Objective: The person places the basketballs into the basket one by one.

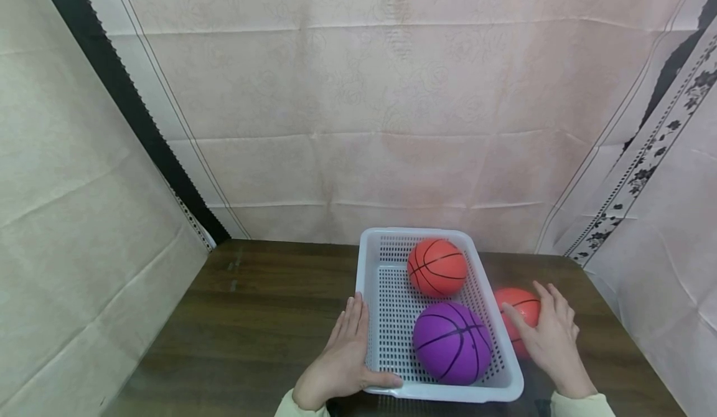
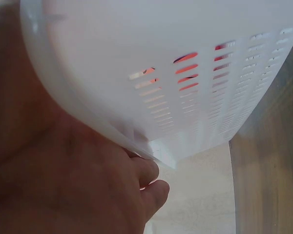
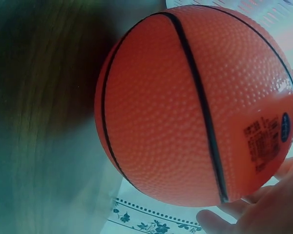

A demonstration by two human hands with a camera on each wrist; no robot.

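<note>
A white perforated plastic basket (image 1: 371, 317) sits on the table, holding an orange-red toy basketball (image 1: 438, 269) toward its far end and a larger purple one (image 1: 452, 344) toward its near end. My left hand (image 1: 344, 351) rests on its near left corner, with straight fingers along the left rim and the thumb over the near rim. In the left wrist view the palm lies against the basket's rim (image 2: 63, 100). Right of the basket, my right hand (image 1: 551, 336) grips a second orange-red basketball (image 3: 161, 107) between thumb and fingers; the hand partly hides it in the head view.
The dark wooden table (image 1: 252, 323) extends left of the basket. Pale creased cloth (image 1: 347, 93) hangs behind the table, and more cloth hangs at the left and right sides. A floral border (image 1: 644, 168) runs down the right one.
</note>
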